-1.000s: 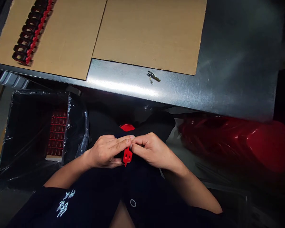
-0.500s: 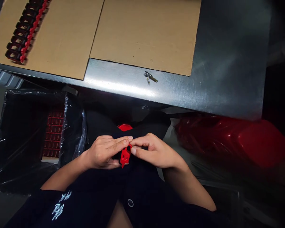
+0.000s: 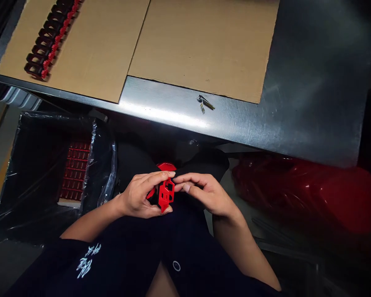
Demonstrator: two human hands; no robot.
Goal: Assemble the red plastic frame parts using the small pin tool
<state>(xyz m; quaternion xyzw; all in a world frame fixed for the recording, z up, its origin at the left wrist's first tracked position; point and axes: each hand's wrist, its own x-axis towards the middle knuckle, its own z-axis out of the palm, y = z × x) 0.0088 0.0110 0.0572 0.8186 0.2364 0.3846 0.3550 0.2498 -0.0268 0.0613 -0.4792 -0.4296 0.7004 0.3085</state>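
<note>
My left hand (image 3: 142, 195) is closed round a red plastic part (image 3: 165, 194) with square cut-outs and a pointed lower end. Its thumb and fingers grip the part from the left, at top and bottom. My right hand (image 3: 204, 190) is just to the right, with its fingers stretched towards the part's upper right edge. Its thumb lies near the middle finger, and no object shows between them. Whether those fingertips touch the part is hard to make out. Behind the hands, a red object (image 3: 166, 166) shows between my legs, partly hidden.
A nail clipper (image 3: 205, 103) lies on the metal table (image 3: 235, 123) near its front edge. Cardboard sheets (image 3: 200, 45) carry a row of red-and-black parts (image 3: 51, 41). Left below stands a plastic-lined bin (image 3: 49, 165) with stacked red parts (image 3: 76, 169). Red wrapped bulk (image 3: 297, 185) sits at right.
The red part has turned in my left hand, showing more of its cut-out side. My right thumb has drawn back from the part. The whole view has shifted slightly.
</note>
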